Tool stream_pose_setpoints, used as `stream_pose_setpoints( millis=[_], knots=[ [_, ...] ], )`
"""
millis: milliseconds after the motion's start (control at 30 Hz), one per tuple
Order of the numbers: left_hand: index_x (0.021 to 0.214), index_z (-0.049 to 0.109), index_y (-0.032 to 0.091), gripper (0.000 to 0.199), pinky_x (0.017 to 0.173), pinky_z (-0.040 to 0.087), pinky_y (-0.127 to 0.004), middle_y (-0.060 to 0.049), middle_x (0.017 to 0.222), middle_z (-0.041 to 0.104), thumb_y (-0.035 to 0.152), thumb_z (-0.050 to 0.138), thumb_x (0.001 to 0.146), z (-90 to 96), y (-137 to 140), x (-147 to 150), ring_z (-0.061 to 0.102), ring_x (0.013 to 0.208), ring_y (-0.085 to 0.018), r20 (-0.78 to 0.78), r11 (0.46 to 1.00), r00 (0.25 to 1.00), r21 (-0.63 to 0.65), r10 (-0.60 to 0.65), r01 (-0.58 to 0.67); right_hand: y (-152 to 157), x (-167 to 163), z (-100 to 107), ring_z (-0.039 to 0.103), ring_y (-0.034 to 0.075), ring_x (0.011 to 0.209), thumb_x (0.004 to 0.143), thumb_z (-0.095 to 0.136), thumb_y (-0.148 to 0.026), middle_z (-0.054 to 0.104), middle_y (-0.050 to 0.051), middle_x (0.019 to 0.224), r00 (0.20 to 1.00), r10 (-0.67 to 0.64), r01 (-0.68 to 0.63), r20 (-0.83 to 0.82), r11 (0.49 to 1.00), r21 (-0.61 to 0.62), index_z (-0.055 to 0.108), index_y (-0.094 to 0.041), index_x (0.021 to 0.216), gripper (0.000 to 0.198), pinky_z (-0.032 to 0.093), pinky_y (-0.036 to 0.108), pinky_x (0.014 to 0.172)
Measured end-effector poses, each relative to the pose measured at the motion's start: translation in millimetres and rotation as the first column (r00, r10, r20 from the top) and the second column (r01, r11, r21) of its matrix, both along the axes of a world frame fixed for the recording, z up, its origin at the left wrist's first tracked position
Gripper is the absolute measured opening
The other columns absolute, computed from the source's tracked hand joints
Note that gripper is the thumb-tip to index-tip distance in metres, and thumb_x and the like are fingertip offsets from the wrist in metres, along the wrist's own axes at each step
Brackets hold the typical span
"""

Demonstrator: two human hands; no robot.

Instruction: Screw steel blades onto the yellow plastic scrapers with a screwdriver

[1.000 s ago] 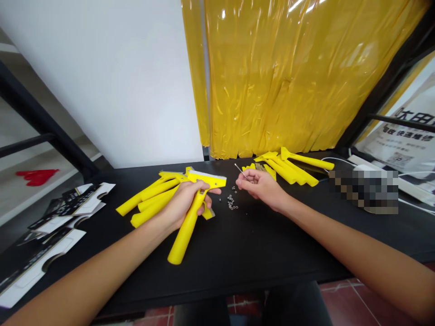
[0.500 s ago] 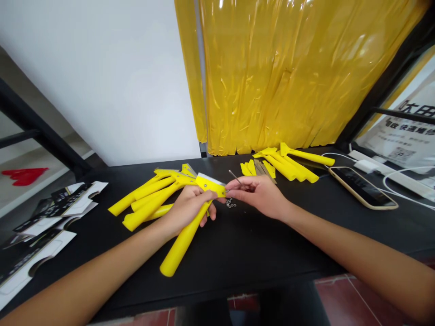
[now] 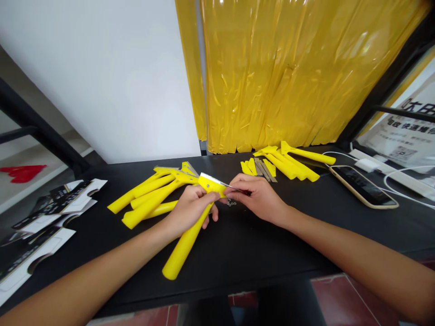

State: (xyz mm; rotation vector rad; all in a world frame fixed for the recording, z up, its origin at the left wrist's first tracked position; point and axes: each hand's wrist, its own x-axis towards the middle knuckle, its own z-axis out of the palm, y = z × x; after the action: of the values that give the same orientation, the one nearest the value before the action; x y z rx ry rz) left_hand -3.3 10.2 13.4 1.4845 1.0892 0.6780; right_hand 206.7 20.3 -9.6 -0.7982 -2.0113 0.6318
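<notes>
My left hand (image 3: 195, 204) is closed around a yellow scraper (image 3: 185, 249), its handle slanting down toward the table's front edge. A silvery blade (image 3: 208, 177) shows along the scraper's head, which has a small screw in it. At the right end of that head, my right hand (image 3: 256, 194) pinches a thin metal rod (image 3: 234, 187) that looks like a hex key. Its tip area is partly hidden by the fingers. Several small nuts (image 3: 231, 203) lie on the black table just below. Left of my left hand rests a pile of yellow scrapers (image 3: 152, 192) with blades.
Toward the back right are more yellow handles (image 3: 288, 165), small yellow plates (image 3: 248, 167) and grey blades (image 3: 263, 170). A phone (image 3: 362, 186) and white cables (image 3: 390, 179) lie at the right. Printed cards (image 3: 63, 213) are stacked at the left on the black table (image 3: 272, 258).
The metal rod has swung from pointing up to lying nearly flat along the scraper's head. My right hand has turned slightly with it, while my left hand keeps its hold.
</notes>
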Motion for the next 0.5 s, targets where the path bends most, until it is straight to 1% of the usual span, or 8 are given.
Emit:
stream_pose_setpoints(
  millis=[167,233,300,333,433,467,500],
  knots=[
    [0.099,0.073,0.007,0.034,0.036,0.036,-0.021,-0.004,0.055,0.065,0.036,0.057,0.091,-1.7,-0.4,0.6,0.051,0.034,-0.011,0.005,1.000,1.000,0.005,0.000,0.000,0.3,-1.5,-1.2,0.057,0.013,0.074,0.092,0.066,-0.026,0.062,0.001,0.084,0.999,-0.032,0.031,-0.021,0.999,-0.016,0.075,-0.023,0.088,0.011,0.045,0.026,0.063],
    [0.097,0.074,0.007,0.033,0.035,0.036,-0.021,-0.005,0.055,0.065,0.035,0.057,0.090,-1.9,-0.5,1.2,0.051,0.033,-0.011,-0.002,1.000,1.000,0.006,0.005,-0.005,0.4,-2.9,-2.4,0.055,0.012,0.071,0.091,0.067,-0.027,0.061,0.001,0.083,0.999,-0.049,0.049,-0.005,0.998,-0.043,0.074,-0.022,0.085,0.010,0.044,0.025,0.061],
    [0.095,0.074,0.007,0.033,0.035,0.036,-0.021,-0.004,0.055,0.065,0.035,0.058,0.089,-2.0,-0.7,1.8,0.051,0.033,-0.011,-0.011,1.000,1.000,0.009,0.003,-0.003,0.6,-4.8,-4.7,0.053,0.012,0.068,0.088,0.070,-0.028,0.061,0.000,0.081,0.997,-0.082,0.081,-0.005,0.992,-0.099,0.071,-0.021,0.085,0.007,0.043,0.026,0.060],
    [0.094,0.074,0.007,0.032,0.035,0.036,-0.021,-0.004,0.054,0.065,0.035,0.058,0.089,-1.9,-0.7,1.9,0.051,0.033,-0.011,-0.015,1.000,1.000,0.010,0.000,0.000,0.8,-5.8,-5.9,0.053,0.012,0.067,0.085,0.073,-0.029,0.061,-0.001,0.079,0.995,-0.093,0.090,-0.018,0.985,-0.146,0.069,-0.021,0.087,0.008,0.043,0.026,0.060],
    [0.094,0.073,0.008,0.032,0.036,0.036,-0.021,-0.004,0.054,0.065,0.036,0.059,0.089,-0.8,-0.3,1.6,0.051,0.033,-0.011,-0.021,1.000,1.000,0.003,-0.005,0.005,1.8,-6.9,-7.5,0.053,0.012,0.065,0.081,0.076,-0.033,0.062,-0.002,0.076,0.993,-0.097,0.071,-0.073,0.954,-0.292,0.064,-0.021,0.097,0.023,0.044,0.025,0.058],
    [0.095,0.073,0.008,0.033,0.036,0.036,-0.022,-0.004,0.053,0.065,0.037,0.058,0.089,-0.2,0.3,1.0,0.050,0.033,-0.012,-0.017,1.000,1.000,-0.006,0.006,-0.006,2.1,-6.1,-6.8,0.054,0.013,0.065,0.083,0.074,-0.035,0.063,-0.001,0.077,0.992,-0.097,0.068,-0.085,0.951,-0.300,0.063,-0.021,0.101,0.025,0.044,0.025,0.058],
    [0.096,0.073,0.008,0.034,0.036,0.036,-0.022,-0.004,0.053,0.065,0.037,0.058,0.089,0.5,1.4,0.2,0.050,0.033,-0.012,-0.011,1.000,1.000,-0.015,0.023,-0.023,2.3,-4.6,-5.3,0.056,0.013,0.067,0.087,0.070,-0.036,0.064,0.000,0.081,0.991,-0.106,0.079,-0.084,0.959,-0.272,0.062,-0.020,0.105,0.025,0.045,0.026,0.059]
  ],
)
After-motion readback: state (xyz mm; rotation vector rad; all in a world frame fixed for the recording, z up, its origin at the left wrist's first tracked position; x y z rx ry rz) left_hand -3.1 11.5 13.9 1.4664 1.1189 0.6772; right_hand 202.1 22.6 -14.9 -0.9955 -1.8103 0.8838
